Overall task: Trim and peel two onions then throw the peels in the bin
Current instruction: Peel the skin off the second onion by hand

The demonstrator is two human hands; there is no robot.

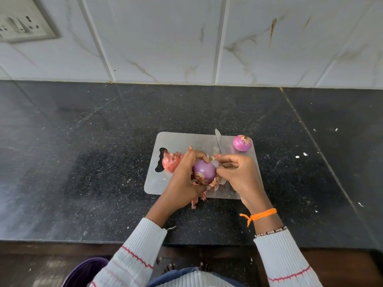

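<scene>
Spanning the whole width of the view, a black speckled stone counter (pixel 83 162) is backed by a wall of white marble-patterned tiles (pixel 165 38), with a switch-and-socket plate (pixel 22 23) set at ten o'clock. A thin grey cutting board (pixel 186 141) is laid just right of centre. Above its near edge a partly peeled purple onion (pixel 204 171) is gripped in the curled fingers of the left hand (pixel 184 183), while a pale strip of skin at its top is pinched by the right hand (pixel 238 175). A second onion (pixel 242 143) is seen at the board's two o'clock corner, just right of a knife blade (pixel 218 141). Loose peels (pixel 171 161) are heaped at the board's nine o'clock side. A purple bin (pixel 85 272) is glimpsed at seven o'clock, below the counter edge.
</scene>
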